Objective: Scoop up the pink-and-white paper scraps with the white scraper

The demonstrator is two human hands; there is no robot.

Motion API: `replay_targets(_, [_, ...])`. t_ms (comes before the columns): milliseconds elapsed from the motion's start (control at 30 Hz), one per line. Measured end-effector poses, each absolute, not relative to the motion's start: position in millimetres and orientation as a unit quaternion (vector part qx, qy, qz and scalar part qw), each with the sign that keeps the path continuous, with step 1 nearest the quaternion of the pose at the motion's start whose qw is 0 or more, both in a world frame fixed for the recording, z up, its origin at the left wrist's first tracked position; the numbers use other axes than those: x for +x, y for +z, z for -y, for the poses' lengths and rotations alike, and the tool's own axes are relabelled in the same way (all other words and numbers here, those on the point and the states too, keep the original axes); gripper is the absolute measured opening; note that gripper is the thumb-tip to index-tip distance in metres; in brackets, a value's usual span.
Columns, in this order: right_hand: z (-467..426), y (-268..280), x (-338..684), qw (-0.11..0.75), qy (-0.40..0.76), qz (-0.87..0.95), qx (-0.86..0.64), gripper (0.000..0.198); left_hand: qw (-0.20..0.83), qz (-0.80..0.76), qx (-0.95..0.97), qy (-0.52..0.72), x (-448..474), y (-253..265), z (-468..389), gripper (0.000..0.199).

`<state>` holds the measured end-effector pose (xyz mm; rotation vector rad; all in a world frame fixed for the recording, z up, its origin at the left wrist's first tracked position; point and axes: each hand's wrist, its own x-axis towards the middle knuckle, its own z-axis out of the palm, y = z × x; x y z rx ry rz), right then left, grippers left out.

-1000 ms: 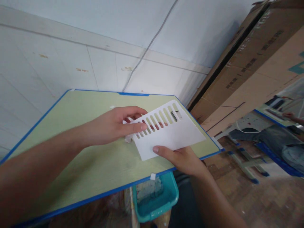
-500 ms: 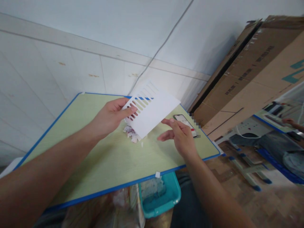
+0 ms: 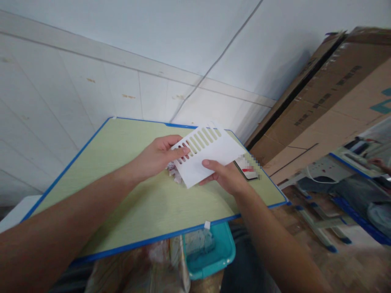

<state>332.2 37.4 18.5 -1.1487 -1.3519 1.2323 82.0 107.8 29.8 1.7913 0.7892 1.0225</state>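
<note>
A white sheet (image 3: 210,156) with a row of long rounded slots along one edge is held above the desk. My left hand (image 3: 163,154) grips its slotted left end, thumb on top and fingers visible through the slots. At the lower right edge my right hand (image 3: 224,175) is closed on the same sheet, its thumb on the face and the fingers underneath. Crumpled paper scraps (image 3: 174,174) lie on the desk, partly covered by the sheet. Just beyond the right hand lies a phone (image 3: 249,173), partly blurred out.
The light green desk (image 3: 128,211) has a blue edge and stands against a white wall. A teal basket (image 3: 214,268) sits below its front edge, where a small white piece (image 3: 207,225) rests. Large cardboard boxes (image 3: 320,93) lean at the right. Another person's hand (image 3: 380,163) shows farther right.
My right hand has moved in from beside the sheet and taken hold of its lower right edge. The sheet lies lower and flatter. The whole view has shifted slightly.
</note>
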Motion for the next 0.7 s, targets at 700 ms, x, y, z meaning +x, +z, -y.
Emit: replay_targets(700, [82.0, -19.5, 381.9, 0.499, 0.351, 0.485, -0.627, 0.059, 0.045, -0.626, 0.728, 0.275, 37.7, 25.8, -140.8, 0.065])
